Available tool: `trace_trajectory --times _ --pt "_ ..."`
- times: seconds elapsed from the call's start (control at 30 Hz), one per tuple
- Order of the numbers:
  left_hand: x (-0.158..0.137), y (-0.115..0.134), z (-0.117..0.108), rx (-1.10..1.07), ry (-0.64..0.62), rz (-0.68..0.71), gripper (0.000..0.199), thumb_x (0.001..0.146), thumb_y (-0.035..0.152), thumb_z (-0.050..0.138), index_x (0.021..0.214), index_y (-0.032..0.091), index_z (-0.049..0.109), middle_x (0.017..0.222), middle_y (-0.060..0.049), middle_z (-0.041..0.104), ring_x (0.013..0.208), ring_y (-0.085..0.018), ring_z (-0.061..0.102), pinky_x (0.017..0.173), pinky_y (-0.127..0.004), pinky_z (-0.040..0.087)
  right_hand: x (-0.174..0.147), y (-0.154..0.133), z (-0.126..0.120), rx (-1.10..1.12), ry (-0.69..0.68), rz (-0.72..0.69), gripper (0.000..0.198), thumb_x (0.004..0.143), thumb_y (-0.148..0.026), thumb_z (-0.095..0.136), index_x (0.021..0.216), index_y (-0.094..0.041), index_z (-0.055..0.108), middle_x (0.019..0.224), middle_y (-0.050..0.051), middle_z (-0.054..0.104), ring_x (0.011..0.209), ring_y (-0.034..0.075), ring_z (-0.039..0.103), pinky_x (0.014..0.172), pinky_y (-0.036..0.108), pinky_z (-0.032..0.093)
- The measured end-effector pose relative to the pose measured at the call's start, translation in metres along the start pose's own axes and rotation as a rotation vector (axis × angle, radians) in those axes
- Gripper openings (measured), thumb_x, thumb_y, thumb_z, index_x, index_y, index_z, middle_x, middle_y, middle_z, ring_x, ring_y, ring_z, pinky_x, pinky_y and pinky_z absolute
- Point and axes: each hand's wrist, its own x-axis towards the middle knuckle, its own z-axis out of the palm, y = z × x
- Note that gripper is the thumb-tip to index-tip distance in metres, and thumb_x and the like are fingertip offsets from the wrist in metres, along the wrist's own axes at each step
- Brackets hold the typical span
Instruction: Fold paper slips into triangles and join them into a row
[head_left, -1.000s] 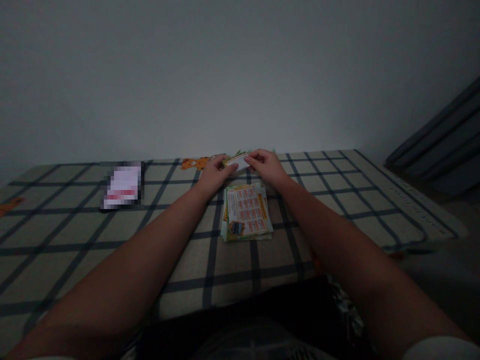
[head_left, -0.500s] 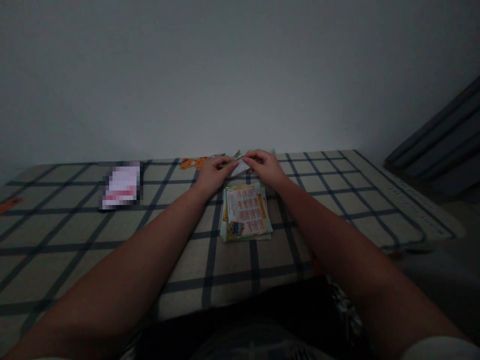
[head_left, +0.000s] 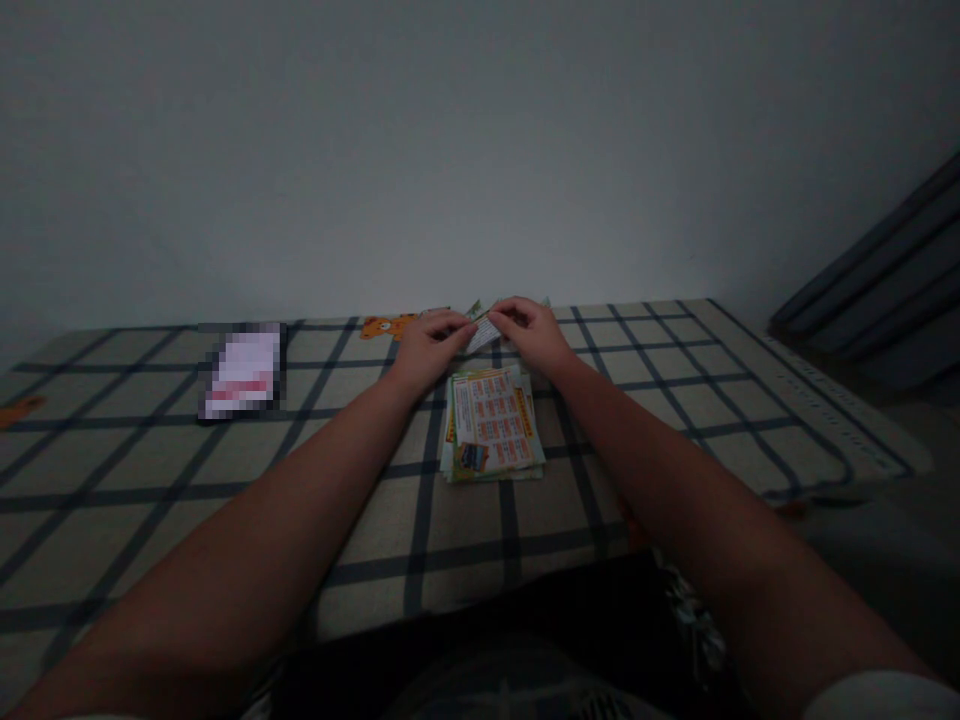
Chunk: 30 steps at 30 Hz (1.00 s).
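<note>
Across the whole back, wide grey wall (head_left: 480, 150), dimly lit. In front of it, table (head_left: 172, 450) under checked cloth (head_left: 466, 535), pale squares with dark lines between. From the lower corners, left forearm (head_left: 285, 545) and right forearm (head_left: 660, 462), both bare, both stretched forward and inward. At the bottom, dark clothing (head_left: 480, 640) of the person, cut off by the border. At the far right, dark fabric (head_left: 885, 300) with folds, also cut off. On the left part of the cloth, apart from the left forearm, flat dark-edged object (head_left: 246, 368), blurred into squares, so not possible to recognise. In the middle of the cloth, between the forearms, stack of printed sheets (head_left: 493, 425): white and light green, with rows of orange blocks, yellow strip and little dark picture at near corner, edges not quite even. Just beyond it, left hand (head_left: 429, 350) and right hand (head_left: 532, 330), low over the table, backs turned upward, thumbs pointing to each other. Between them, printed paper (head_left: 483, 333), small and white, tilted, pinched narrowly by thumb and fingers of each hand. Beside the left hand, orange bear print (head_left: 382, 328) on the cloth, partly covered. Behind both hands, green paper corners (head_left: 475, 307), mostly hidden; impossible to tell how many. On the sheets, everything too small for reading.
</note>
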Motion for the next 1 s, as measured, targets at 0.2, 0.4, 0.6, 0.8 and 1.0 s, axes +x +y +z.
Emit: trace_trajectory --times 0.2,0.4,0.6,0.8,1.0 --pt "0.002 -0.004 0.001 -0.157 0.095 -0.141 0.028 0.077 0.046 0.075 0.086 0.02 0.079 0.089 -0.005 0.074 0.089 -0.021 0.066 0.085 -0.034 0.051 0.0 -0.005 0.0 0.092 -0.116 0.177 0.016 0.084 -0.032 0.073 0.091 -0.018 0.07 0.089 0.004 0.071 0.077 0.014 0.063 0.066 0.026 0.052" --pt "0.001 -0.002 0.002 -0.269 0.035 -0.213 0.035 0.074 0.049 0.079 0.09 0.018 0.081 0.09 -0.006 0.077 0.084 -0.02 0.067 0.082 -0.033 0.053 0.001 -0.001 -0.001 0.102 -0.049 0.149 0.017 0.086 -0.034 0.071 0.084 -0.018 0.066 0.079 0.001 0.067 0.068 0.012 0.06 0.071 0.027 0.052" --pt "0.002 -0.005 0.003 -0.318 0.001 -0.226 0.031 0.072 0.047 0.082 0.085 0.019 0.08 0.084 -0.005 0.076 0.075 -0.018 0.066 0.077 -0.033 0.055 0.002 0.003 -0.001 0.147 -0.054 0.19 0.025 0.086 -0.037 0.072 0.075 -0.019 0.06 0.072 0.0 0.065 0.067 0.012 0.061 0.072 0.028 0.053" --pt "0.001 -0.008 0.005 -0.391 0.0 -0.29 0.024 0.068 0.04 0.082 0.076 0.019 0.075 0.075 -0.002 0.07 0.066 -0.015 0.061 0.068 -0.03 0.051 0.003 -0.004 -0.003 0.175 -0.114 0.255 0.026 0.085 -0.032 0.074 0.069 -0.019 0.059 0.068 0.002 0.067 0.064 0.012 0.061 0.068 0.027 0.054" --pt "0.001 -0.002 0.004 -0.43 0.004 -0.314 0.031 0.068 0.046 0.081 0.078 0.018 0.073 0.075 -0.003 0.07 0.065 -0.015 0.06 0.066 -0.029 0.05 0.0 -0.009 -0.001 0.125 -0.197 0.239 0.028 0.084 -0.03 0.076 0.066 -0.019 0.057 0.065 0.0 0.064 0.064 0.012 0.06 0.065 0.027 0.052"
